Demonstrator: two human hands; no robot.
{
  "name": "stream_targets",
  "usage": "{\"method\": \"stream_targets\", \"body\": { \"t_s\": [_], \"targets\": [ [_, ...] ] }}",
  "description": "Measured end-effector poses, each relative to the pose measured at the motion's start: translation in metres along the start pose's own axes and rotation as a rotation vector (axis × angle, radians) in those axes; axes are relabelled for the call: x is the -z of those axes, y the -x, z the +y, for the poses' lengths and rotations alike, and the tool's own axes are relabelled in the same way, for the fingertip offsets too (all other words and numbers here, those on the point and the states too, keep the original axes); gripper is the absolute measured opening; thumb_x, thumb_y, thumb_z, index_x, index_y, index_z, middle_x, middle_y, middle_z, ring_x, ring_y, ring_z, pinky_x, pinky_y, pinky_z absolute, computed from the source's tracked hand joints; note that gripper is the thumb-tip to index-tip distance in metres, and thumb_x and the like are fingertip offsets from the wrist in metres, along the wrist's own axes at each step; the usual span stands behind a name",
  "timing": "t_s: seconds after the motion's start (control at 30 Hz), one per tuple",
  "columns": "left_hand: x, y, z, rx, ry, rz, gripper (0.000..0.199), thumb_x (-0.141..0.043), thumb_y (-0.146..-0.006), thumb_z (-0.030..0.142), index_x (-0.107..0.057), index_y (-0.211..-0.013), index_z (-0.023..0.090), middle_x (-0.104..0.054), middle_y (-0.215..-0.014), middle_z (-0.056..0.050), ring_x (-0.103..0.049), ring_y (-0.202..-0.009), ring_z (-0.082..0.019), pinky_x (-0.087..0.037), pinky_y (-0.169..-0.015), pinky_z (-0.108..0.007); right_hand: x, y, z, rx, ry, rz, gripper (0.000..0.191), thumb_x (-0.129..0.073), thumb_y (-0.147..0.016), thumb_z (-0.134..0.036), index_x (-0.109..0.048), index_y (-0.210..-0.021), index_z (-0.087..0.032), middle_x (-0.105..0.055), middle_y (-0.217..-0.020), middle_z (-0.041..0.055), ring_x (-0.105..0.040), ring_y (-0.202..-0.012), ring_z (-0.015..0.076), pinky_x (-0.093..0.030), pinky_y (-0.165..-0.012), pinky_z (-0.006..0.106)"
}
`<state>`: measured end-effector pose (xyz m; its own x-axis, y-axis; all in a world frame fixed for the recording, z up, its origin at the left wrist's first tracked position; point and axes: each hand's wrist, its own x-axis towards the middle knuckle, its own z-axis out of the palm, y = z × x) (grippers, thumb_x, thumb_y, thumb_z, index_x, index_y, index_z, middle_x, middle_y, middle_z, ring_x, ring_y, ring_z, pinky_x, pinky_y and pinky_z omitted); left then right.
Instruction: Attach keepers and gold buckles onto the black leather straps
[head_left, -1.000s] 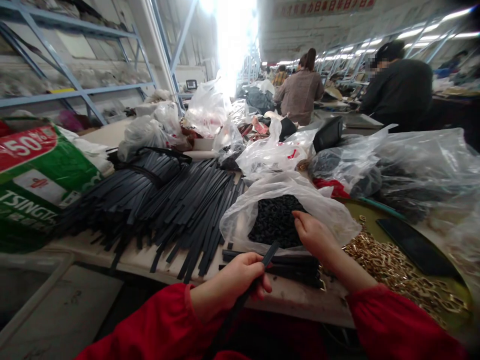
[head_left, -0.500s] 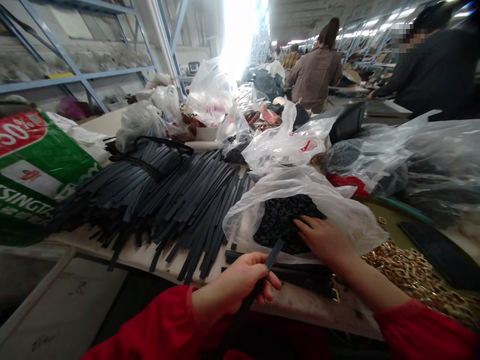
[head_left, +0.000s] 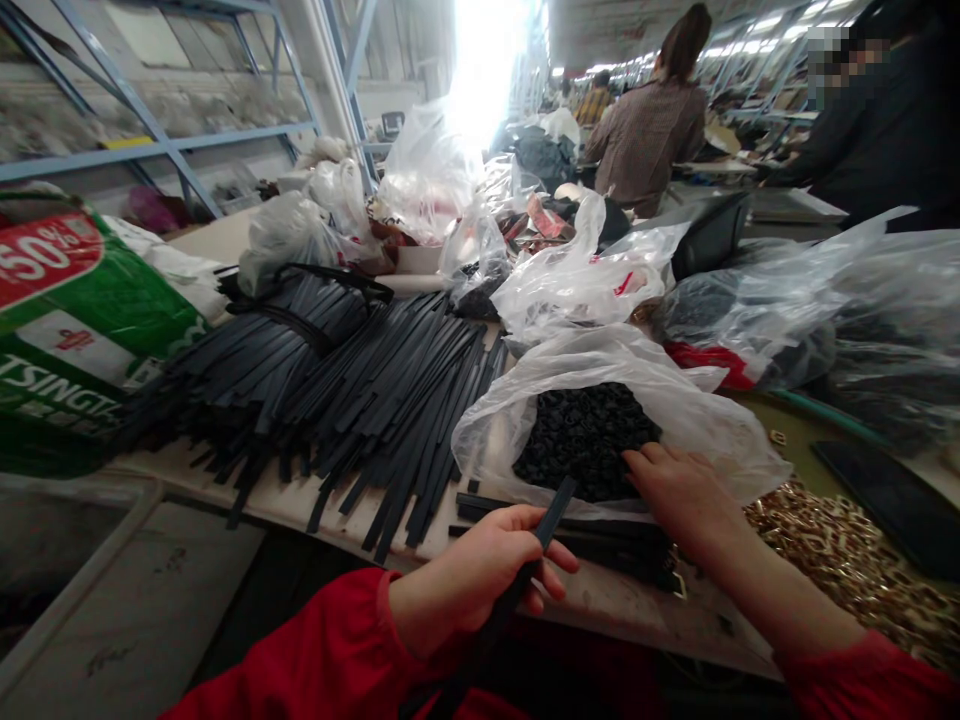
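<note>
My left hand point(head_left: 510, 560) pinches a black strap point(head_left: 556, 512) between thumb and fingers. The strap's end points up and away, and its length runs down toward my lap. At the near right edge of an open clear plastic bag point(head_left: 480, 420), my right hand point(head_left: 682, 490) has its fingers curled in. Its fingertips are beside a heap of small black loops point(head_left: 581, 435) inside the bag; whether they hold one is hidden. Below the bag, more black strips point(head_left: 600, 550) lie along the table edge with a gold buckle point(head_left: 679, 580) at their right end.
Bundled black straps point(head_left: 375, 400) fan across the table to the left. A green bag point(head_left: 112, 330) stands farther left. On the right, gold buckles point(head_left: 840, 545) lie in a pile by a dark flat object point(head_left: 885, 505). Plastic bags point(head_left: 585, 270) crowd the back. Two people are beyond.
My right hand has drawn back from the black loops toward the bag's near right edge, its fingers curling in. The left hand keeps its hold on the strap. The whole view has shifted slightly.
</note>
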<state>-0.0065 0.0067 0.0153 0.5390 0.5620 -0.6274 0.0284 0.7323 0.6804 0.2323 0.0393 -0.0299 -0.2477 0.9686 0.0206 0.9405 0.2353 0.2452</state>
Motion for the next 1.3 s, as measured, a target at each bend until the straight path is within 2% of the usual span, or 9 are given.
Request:
{"method": "stream_targets", "body": {
  "t_s": [0.27,0.4,0.5,0.6,0.7,0.8,0.9,1.1,1.3],
  "targets": [
    [0.000,-0.002,-0.001,0.020,0.030,-0.033,0.035,-0.042,-0.056,0.007,-0.053,-0.089,0.011,-0.061,-0.080,-0.005,-0.052,-0.050,-0.006,-0.036,-0.038,-0.014,0.013,0.002,0.001,0.012,-0.026,0.053,0.016,-0.047,-0.078,-0.011,-0.059,-0.081,-0.020,-0.063,-0.078,0.0064,-0.056,-0.078,0.0228,-0.035,-0.068,0.034],
    [-0.004,0.002,-0.002,0.008,0.009,-0.028,0.035,-0.042,-0.057,0.008,-0.053,-0.089,0.011,-0.062,-0.080,-0.005,-0.052,-0.051,-0.007,-0.037,-0.038,-0.015,0.000,0.000,0.005,0.001,-0.108,0.121,0.017,-0.046,-0.080,-0.018,-0.060,-0.090,-0.020,-0.064,-0.084,0.0079,-0.056,-0.078,0.0230,-0.037,-0.067,0.033],
    [-0.008,0.007,-0.001,-0.014,-0.020,-0.019,0.032,-0.043,-0.059,0.009,-0.053,-0.090,0.011,-0.062,-0.080,-0.005,-0.052,-0.051,-0.006,-0.036,-0.037,-0.014,-0.011,0.001,0.006,-0.037,-0.302,0.148,0.022,-0.043,-0.083,-0.021,-0.059,-0.096,-0.017,-0.063,-0.087,0.0101,-0.058,-0.077,0.0217,-0.042,-0.068,0.032],
    [-0.010,0.012,-0.002,-0.033,-0.061,-0.030,0.028,-0.043,-0.064,0.011,-0.053,-0.090,0.012,-0.062,-0.080,-0.004,-0.051,-0.049,-0.005,-0.034,-0.037,-0.013,-0.007,0.007,0.001,-0.158,-0.666,0.203,0.021,-0.045,-0.081,-0.023,-0.060,-0.094,-0.016,-0.063,-0.090,0.0101,-0.059,-0.083,0.0225,-0.044,-0.075,0.035],
    [-0.012,0.015,-0.004,-0.099,-0.150,-0.054,0.022,-0.044,-0.074,0.020,-0.051,-0.094,0.014,-0.060,-0.071,-0.001,-0.047,-0.043,-0.004,-0.030,-0.035,-0.013,0.014,0.021,-0.017,-0.405,-1.323,0.153,0.022,-0.056,-0.074,-0.033,-0.060,-0.092,-0.020,-0.065,-0.083,0.0049,-0.061,-0.077,0.0199,-0.048,-0.073,0.035],
    [-0.013,0.014,-0.004,-0.229,-0.342,-0.037,0.022,-0.041,-0.081,0.034,-0.049,-0.087,0.014,-0.050,-0.053,0.005,-0.041,-0.038,-0.005,-0.031,-0.037,-0.014,0.038,0.036,-0.041,-0.649,-1.975,0.071,0.028,-0.070,-0.061,-0.037,-0.059,-0.082,-0.022,-0.066,-0.077,-0.0004,-0.062,-0.068,0.0137,-0.051,-0.066,0.029],
    [-0.013,0.013,-0.005,-0.369,-0.548,0.035,0.024,-0.040,-0.082,0.037,-0.049,-0.077,0.016,-0.045,-0.048,0.006,-0.040,-0.040,-0.006,-0.030,-0.040,-0.016,0.054,0.045,-0.061,-0.731,-2.283,0.050,0.027,-0.076,-0.055,-0.035,-0.060,-0.073,-0.021,-0.067,-0.077,-0.0021,-0.060,-0.063,0.0099,-0.051,-0.060,0.023],
    [-0.009,0.015,-0.010,-0.496,-0.898,0.263,0.021,-0.039,-0.082,0.030,-0.050,-0.069,0.017,-0.050,-0.051,0.004,-0.044,-0.046,-0.008,-0.026,-0.047,-0.020,0.051,0.053,-0.077,-0.663,-2.313,0.018,0.023,-0.072,-0.062,-0.037,-0.062,-0.073,-0.020,-0.064,-0.067,-0.0008,-0.058,-0.058,0.0115,-0.049,-0.054,0.024],
    [-0.010,0.017,-0.011,-0.557,-1.019,0.254,0.027,-0.035,-0.085,0.032,-0.051,-0.067,0.018,-0.050,-0.055,0.002,-0.044,-0.051,-0.010,-0.026,-0.050,-0.022,0.043,0.061,-0.090,-0.608,-2.164,0.023,0.024,-0.071,-0.063,-0.039,-0.058,-0.067,-0.019,-0.061,-0.067,-0.0024,-0.054,-0.062,0.0110,-0.045,-0.062,0.024]
  ]
}}
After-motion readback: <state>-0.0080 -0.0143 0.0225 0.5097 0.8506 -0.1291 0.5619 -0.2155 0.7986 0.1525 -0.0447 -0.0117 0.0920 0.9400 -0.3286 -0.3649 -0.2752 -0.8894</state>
